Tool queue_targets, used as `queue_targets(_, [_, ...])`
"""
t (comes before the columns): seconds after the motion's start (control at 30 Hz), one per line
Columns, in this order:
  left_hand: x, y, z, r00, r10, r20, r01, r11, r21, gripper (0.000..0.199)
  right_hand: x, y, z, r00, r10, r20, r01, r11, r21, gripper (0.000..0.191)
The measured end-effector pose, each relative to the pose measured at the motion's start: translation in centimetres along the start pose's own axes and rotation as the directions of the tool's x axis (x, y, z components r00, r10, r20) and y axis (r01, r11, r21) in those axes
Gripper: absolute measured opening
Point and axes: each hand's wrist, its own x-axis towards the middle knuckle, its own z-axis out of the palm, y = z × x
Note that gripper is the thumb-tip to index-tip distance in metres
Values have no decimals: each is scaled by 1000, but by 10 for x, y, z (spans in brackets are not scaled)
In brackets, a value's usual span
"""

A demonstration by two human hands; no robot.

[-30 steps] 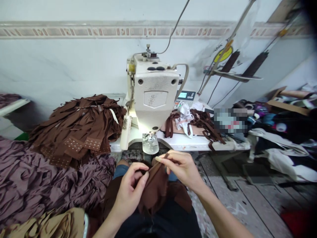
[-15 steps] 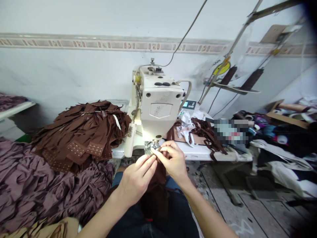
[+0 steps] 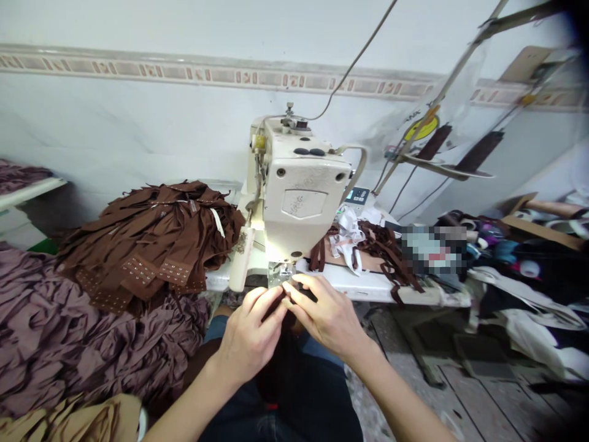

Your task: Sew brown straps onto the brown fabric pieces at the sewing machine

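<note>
The sewing table [image 3: 363, 285] holds brown straps [image 3: 386, 252] (tangled) and white scraps [image 3: 347, 239].

Left hand [image 3: 251, 336] and right hand [image 3: 326, 318] held close together at centre, palms angled inward; fingers [image 3: 301, 286] curled and pinching, tips just beside each other. Left forearm [image 3: 186, 402] and right forearm [image 3: 402, 393] converge upward.

We identify garment-sewing workshop: industrial sewing machine [image 3: 297, 196] on white counter [image 3: 363, 285] with digital control panel [image 3: 358, 196]; stacked brown fabric pieces [image 3: 147, 239], heaped mauve cloth [image 3: 92, 344] alongside; worn bare floor [image 3: 405, 368], painted wall [image 3: 138, 123].
</note>
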Motion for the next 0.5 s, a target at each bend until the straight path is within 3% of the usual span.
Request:
queue_targets(0.2, [2,-5,-3,994,99,54,-97,995,-38,41,-12,-3,8,999,37,9,-36,996,-80,40])
queue_targets(0.3, [6,-5,-5,998,61,19,-60,996,-62,48,-16,-3,12,998,58,1,-58,996,-62,43])
queue_targets(0.4, [14,-2,-5,1000,-10,19,12,994,-109,41,-19,-2,15,998,67,4,-66,996,-57,44])
queue_targets(0.5, [17,1,-3,1000,22,11,-21,995,-100,33,-21,-2,18,997,77,19,-76,995,-58,44])
